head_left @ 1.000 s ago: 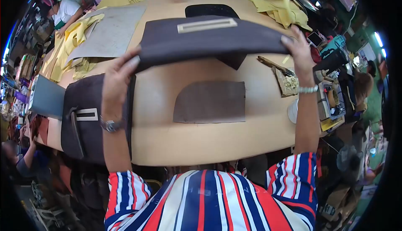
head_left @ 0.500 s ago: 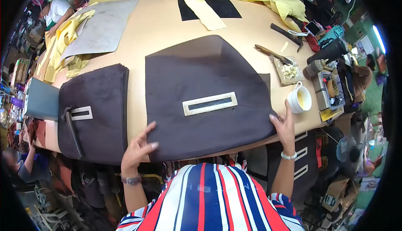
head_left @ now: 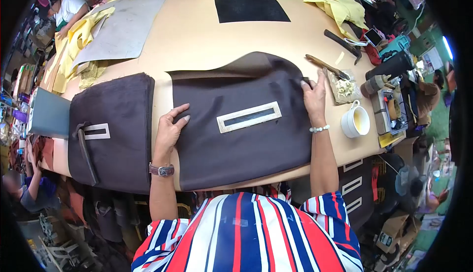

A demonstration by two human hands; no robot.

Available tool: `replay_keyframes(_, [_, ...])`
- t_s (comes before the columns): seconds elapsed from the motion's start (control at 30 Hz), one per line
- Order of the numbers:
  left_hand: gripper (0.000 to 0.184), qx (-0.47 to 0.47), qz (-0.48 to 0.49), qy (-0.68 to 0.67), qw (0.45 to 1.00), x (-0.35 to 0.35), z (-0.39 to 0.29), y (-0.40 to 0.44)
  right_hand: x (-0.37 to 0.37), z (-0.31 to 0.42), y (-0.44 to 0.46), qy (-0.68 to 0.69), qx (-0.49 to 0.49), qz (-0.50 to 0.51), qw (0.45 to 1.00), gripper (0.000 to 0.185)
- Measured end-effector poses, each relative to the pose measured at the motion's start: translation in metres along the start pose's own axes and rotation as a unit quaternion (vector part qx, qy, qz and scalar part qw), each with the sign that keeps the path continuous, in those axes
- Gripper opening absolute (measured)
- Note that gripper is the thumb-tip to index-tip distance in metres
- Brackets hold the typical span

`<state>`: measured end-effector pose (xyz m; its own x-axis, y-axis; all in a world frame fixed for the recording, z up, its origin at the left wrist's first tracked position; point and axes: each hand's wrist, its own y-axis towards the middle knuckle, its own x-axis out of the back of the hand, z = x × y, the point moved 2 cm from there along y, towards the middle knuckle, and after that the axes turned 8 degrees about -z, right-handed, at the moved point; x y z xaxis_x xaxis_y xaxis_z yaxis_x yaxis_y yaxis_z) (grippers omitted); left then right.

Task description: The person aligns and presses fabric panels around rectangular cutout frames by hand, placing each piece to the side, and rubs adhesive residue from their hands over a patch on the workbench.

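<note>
A dark brown fabric panel (head_left: 236, 149) lies on the table in front of me, its far edge curled up. In its middle is a pale rectangular frame (head_left: 249, 117) around a long slot. My left hand (head_left: 169, 128) rests at the panel's left edge, thumb and forefinger apart on the cloth. At the upper right edge, my right hand (head_left: 314, 97) grips the panel, the thumb on top and some fingers hidden. A stack of similar dark panels (head_left: 116, 158) lies to the left, with a hammer (head_left: 87, 153) on top beside another pale frame (head_left: 96, 131).
A white cup (head_left: 354, 120) of yellowish liquid stands near my right arm. Beyond it are a brush (head_left: 325, 65), a second hammer (head_left: 342, 43) and a tool tray (head_left: 389, 109). A grey box (head_left: 49, 114) stands left. Another person (head_left: 69, 13) is at the far left.
Both hands have moved away from me along the panel's sides, the right one farther. The panel's far edge has curled up. Yellow cloth has been drawn back off the black piece.
</note>
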<state>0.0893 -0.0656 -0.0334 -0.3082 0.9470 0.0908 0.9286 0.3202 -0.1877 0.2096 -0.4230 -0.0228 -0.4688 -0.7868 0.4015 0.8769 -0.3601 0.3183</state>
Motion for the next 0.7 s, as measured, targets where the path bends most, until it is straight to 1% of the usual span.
replay_keyframes(0.03, [0.034,0.008,0.003,-0.013,1.0,0.001,0.002,0.0,0.0,0.017,-0.008,0.023,-0.002,0.029,0.999,0.062])
replay_keyframes(0.13, [0.033,0.002,-0.004,0.005,1.0,-0.001,-0.003,-0.001,0.012,0.081,-0.044,0.021,0.175,0.002,0.984,0.057])
replay_keyframes(0.17, [0.033,0.004,-0.006,0.003,1.0,-0.001,-0.003,0.0,0.014,0.081,-0.053,0.0,0.298,-0.018,0.954,0.057])
replay_keyframes(0.2, [0.033,0.007,-0.008,0.001,1.0,-0.001,-0.001,0.001,0.015,0.078,-0.061,-0.021,0.415,-0.039,0.909,0.058])
replay_keyframes(0.23, [0.033,0.01,-0.009,0.0,1.0,-0.001,0.0,0.001,0.016,0.073,-0.06,-0.046,0.453,-0.055,0.889,0.06])
replay_keyframes(0.27, [0.033,0.006,-0.007,0.009,1.0,-0.001,-0.001,0.0,0.016,0.058,-0.053,-0.083,0.416,-0.067,0.903,0.058])
replay_keyframes(0.33, [0.033,-0.006,-0.002,0.025,1.0,-0.002,-0.006,0.0,0.018,0.039,-0.031,-0.166,0.285,-0.043,0.943,0.063])
replay_keyframes(0.37, [0.033,-0.015,-0.002,0.033,0.999,-0.003,-0.007,0.001,0.017,0.028,-0.024,-0.166,0.232,-0.052,0.957,0.064])
replay_keyframes(0.47, [0.033,-0.04,-0.005,0.058,0.997,-0.003,-0.006,0.001,0.016,0.007,-0.016,-0.125,0.1,-0.009,0.987,0.062])
replay_keyframes(0.5, [0.033,-0.05,-0.007,0.065,0.997,-0.003,-0.005,0.002,0.014,0.01,-0.014,-0.164,0.165,-0.045,0.972,0.062])
replay_keyframes(0.6, [0.033,-0.084,-0.01,0.117,0.99,-0.004,-0.007,0.005,0.015,0.02,-0.007,-0.152,0.122,-0.017,0.981,0.06])
replay_keyframes(0.63, [0.033,-0.097,-0.012,0.139,0.985,-0.005,-0.009,0.007,0.012,0.015,-0.002,-0.144,0.149,-0.038,0.978,0.06])
replay_keyframes(0.7, [0.033,-0.114,-0.025,0.145,0.983,-0.005,-0.007,0.013,0.005,0.009,0.01,-0.142,0.168,-0.06,0.974,0.06])
